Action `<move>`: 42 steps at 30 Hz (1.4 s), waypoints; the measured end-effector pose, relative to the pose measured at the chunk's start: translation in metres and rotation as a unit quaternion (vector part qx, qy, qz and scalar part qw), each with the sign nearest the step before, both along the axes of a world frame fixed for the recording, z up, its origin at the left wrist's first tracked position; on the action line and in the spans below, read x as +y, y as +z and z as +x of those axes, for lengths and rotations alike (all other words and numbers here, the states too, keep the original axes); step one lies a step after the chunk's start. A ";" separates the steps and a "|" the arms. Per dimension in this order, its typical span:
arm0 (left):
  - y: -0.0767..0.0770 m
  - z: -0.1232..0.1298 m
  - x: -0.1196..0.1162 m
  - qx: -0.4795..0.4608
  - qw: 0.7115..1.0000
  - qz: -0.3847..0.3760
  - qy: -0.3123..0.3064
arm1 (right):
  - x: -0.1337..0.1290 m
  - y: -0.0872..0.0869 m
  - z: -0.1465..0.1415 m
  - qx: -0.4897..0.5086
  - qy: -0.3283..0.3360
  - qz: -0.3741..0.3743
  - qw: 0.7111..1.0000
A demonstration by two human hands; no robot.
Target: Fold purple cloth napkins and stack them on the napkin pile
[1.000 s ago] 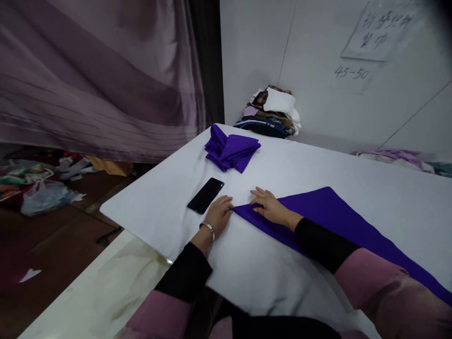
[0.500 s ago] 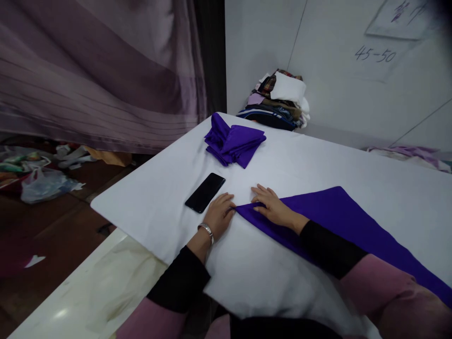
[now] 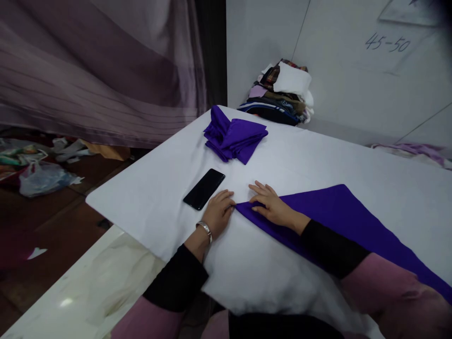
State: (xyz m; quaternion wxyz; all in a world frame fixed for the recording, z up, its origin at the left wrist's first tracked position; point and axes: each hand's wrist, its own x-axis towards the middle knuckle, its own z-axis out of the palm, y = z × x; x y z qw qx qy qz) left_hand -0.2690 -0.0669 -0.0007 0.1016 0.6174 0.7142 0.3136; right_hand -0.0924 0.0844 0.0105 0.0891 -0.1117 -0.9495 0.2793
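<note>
A purple cloth (image 3: 328,207) lies flat on the white-covered table (image 3: 141,188), narrowing to a pointed corner on its left. With fingertips closed at that point, my left hand (image 3: 218,214) pinches the corner; a silver bracelet circles the wrist. Just right of it, my right hand (image 3: 270,205) rests on the cloth near the corner, fingers stretched out and slightly spread. My right forearm covers part of the cloth's lower edge. Beside my left hand lies a black phone (image 3: 205,189), apart from the cloth.
A crumpled bundle of purple fabric (image 3: 236,136) sits at the table's far corner. Behind it, folded clothes (image 3: 282,94) are piled by the wall. A mauve curtain (image 3: 106,70) hangs on the left. Plastic bags (image 3: 44,179) lie on the floor below it.
The view has shifted slightly. Both hands stay at the cloth's left corner, with hardly any movement.
</note>
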 end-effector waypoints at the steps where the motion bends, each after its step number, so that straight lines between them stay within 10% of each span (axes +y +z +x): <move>1: 0.000 0.000 0.000 -0.001 1.000 0.001 0.001 | -0.001 0.000 0.000 -0.005 0.005 0.001 1.000; 26: 0.001 0.001 -0.002 -0.007 1.000 0.005 0.000 | -0.015 0.012 -0.022 -0.011 0.044 -0.036 0.998; 42: 0.002 0.002 0.002 -0.006 1.000 -0.015 0.023 | 0.022 0.017 0.005 -0.091 0.007 -0.016 0.996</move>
